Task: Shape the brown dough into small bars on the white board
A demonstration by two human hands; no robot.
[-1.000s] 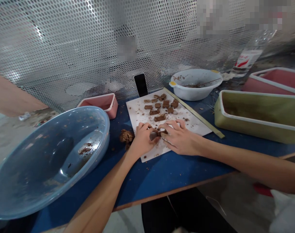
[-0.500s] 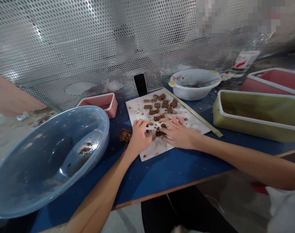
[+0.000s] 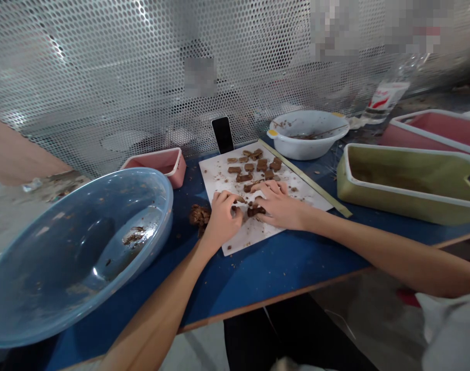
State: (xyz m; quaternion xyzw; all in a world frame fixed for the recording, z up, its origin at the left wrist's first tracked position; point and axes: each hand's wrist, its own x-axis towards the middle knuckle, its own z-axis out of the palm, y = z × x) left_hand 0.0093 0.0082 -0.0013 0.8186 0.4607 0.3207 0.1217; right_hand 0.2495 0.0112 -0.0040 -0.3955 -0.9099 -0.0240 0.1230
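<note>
Both my hands rest on a white cutting board (image 3: 219, 178) on the blue table. My left hand (image 3: 222, 219) is curled, its fingertips pinching something small and brown that I cannot make out. My right hand (image 3: 280, 205) lies over a brown dough piece (image 3: 255, 211), fingers pressed on it. Several cut brown pieces (image 3: 254, 167) lie at the board's far end. A lump of brown dough (image 3: 199, 214) sits on the table just left of the board.
A large blue basin (image 3: 76, 247) stands at the left, a small pink tub (image 3: 163, 162) behind it. A white bowl (image 3: 308, 134), green tub (image 3: 405, 180), pink tub (image 3: 439, 129), phone (image 3: 223, 134), long ruler (image 3: 308, 180) and plastic bottle (image 3: 385, 93) stand before a perforated metal screen.
Both hands have slid slightly farther up the board. The left hand no longer shows the grey object it held one second ago.
</note>
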